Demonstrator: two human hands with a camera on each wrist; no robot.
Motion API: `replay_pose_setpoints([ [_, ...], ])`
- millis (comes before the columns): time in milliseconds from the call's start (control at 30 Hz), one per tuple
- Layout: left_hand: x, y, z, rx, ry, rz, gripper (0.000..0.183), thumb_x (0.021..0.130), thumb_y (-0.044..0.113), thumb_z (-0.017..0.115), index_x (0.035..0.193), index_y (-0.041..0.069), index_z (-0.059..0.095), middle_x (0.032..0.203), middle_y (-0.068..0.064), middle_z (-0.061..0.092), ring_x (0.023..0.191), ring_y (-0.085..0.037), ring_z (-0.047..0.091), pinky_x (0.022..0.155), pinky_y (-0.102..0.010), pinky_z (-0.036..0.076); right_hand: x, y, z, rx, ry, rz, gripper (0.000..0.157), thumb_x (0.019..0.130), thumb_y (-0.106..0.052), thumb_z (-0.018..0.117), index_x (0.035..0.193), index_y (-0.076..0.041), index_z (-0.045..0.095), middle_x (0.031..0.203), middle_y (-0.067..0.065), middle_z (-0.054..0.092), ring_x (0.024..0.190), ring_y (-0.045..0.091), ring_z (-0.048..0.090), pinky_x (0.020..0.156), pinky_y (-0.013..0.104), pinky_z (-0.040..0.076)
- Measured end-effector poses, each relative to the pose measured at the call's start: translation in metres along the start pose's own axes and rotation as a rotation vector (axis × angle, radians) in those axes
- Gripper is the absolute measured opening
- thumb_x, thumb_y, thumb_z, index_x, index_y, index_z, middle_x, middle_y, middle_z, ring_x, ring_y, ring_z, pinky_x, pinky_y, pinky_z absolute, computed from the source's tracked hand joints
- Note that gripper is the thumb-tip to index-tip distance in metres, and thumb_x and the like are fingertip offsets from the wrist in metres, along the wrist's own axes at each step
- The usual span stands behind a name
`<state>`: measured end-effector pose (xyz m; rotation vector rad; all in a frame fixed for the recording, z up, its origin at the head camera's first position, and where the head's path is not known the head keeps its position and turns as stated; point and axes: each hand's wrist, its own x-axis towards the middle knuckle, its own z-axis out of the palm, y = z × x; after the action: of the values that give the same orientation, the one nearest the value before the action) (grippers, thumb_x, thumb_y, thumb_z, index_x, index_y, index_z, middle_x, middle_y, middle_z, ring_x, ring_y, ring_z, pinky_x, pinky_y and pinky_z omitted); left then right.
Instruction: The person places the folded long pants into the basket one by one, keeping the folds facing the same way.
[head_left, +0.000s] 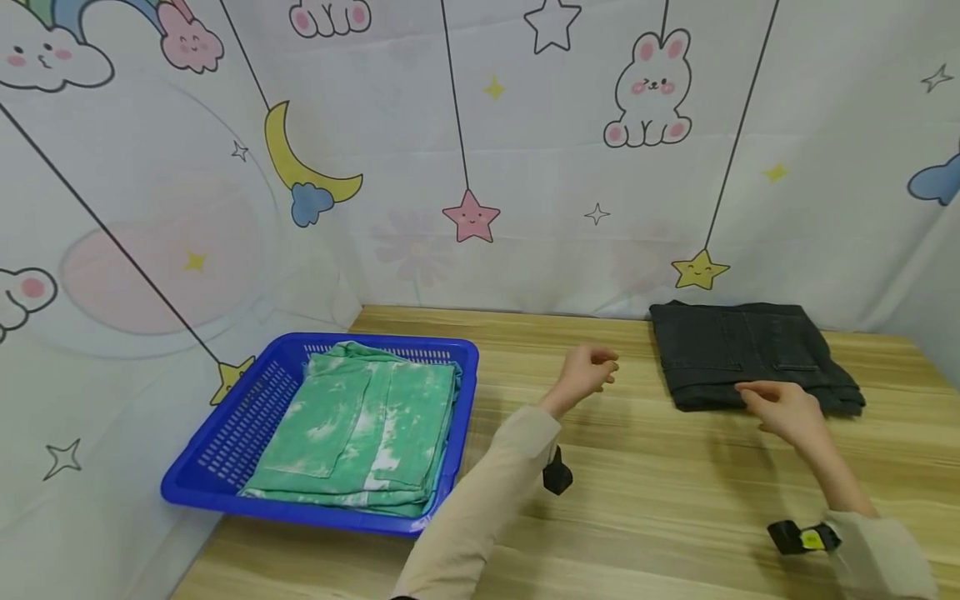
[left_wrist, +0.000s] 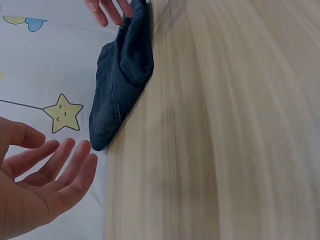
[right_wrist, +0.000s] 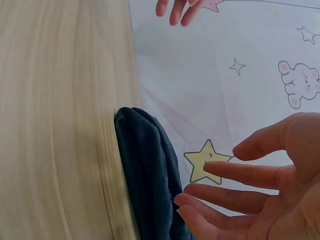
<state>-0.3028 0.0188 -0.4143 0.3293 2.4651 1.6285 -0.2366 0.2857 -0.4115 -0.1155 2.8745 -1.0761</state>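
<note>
The left hand (head_left: 583,375), loose and empty, hangs over the table (head_left: 645,475); the right hand (head_left: 789,412), likewise loose, hovers by the dark denim (head_left: 750,340), contact unclear. 1 basket (head_left: 467,388) holds green cloth (head_left: 345,425).

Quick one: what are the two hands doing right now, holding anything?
Left hand: open, fingers loosely bent, holding nothing.
Right hand: open, holding nothing, close to the folded dark garment.

Matt dark denim trousers (head_left: 750,346), blue plastic basket (head_left: 307,517), smooth wood-grain table (head_left: 637,500), cloth backdrop (head_left: 540,167)
</note>
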Motion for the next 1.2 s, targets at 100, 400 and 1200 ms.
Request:
replay_pose_setpoints([
  [100, -0.001, -0.004, 0.005, -0.064, 0.021, -0.029, 0.022, 0.088, 0.010, 0.054, 0.106, 0.004, 0.062, 0.100, -0.011, 0.066, 0.077, -0.019, 0.065, 0.057, -0.025, 0.052, 0.000, 0.003, -0.002, 0.013, -0.003, 0.018, 0.051, 0.095, -0.030, 0.034, 0.125, 0.011, 0.043, 0.118, 0.037, 0.047, 0.095, 0.042, 0.055, 0.066, 0.036, 0.054],
  [400, -0.003, -0.007, 0.016, -0.184, 0.046, -0.067, 0.021, 0.090, 0.009, 0.049, 0.105, 0.003, 0.063, 0.099, -0.012, 0.066, 0.080, -0.022, 0.066, 0.058, -0.026, 0.053, 0.002, 0.012, -0.002, 0.061, -0.025, 0.069, 0.055, 0.096, -0.032, 0.031, 0.128, 0.013, 0.038, 0.124, 0.039, 0.038, 0.105, 0.047, 0.048, 0.070, 0.040, 0.053],
  [1200, -0.009, -0.012, 0.036, -0.399, 0.045, -0.167, 0.025, 0.089, 0.006, 0.047, 0.109, -0.005, 0.059, 0.103, -0.017, 0.065, 0.087, -0.030, 0.065, 0.070, -0.035, 0.055, 0.047, 0.120, 0.009, 0.191, 0.070, 0.134, 0.070, 0.089, -0.053, 0.033, 0.133, 0.000, 0.038, 0.133, 0.029, 0.036, 0.074, -0.017, 0.049, 0.066, 0.029, 0.055],
])
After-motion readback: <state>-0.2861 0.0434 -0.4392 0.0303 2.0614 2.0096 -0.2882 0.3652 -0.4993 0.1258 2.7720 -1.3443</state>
